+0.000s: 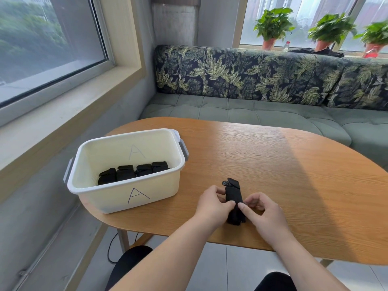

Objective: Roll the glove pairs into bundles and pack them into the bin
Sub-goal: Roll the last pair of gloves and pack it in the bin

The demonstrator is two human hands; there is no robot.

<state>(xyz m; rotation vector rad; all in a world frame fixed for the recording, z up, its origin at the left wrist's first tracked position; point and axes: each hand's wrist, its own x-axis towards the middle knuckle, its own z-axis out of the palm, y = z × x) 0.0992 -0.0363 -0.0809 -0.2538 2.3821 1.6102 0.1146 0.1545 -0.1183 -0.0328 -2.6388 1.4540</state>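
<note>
1. You're mid-roll: left grip point(212, 203) and right grip point(263, 208) both pinch the glove pair point(233, 197), lower-centre on the desk point(294, 175).
2. Next, I'd guess: finish rolling, then into the bin point(126, 198) at left.

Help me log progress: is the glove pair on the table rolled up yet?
Not yet rolled: the glove pair lies stretched long on the table, left hand and right hand pinching its middle.
</note>
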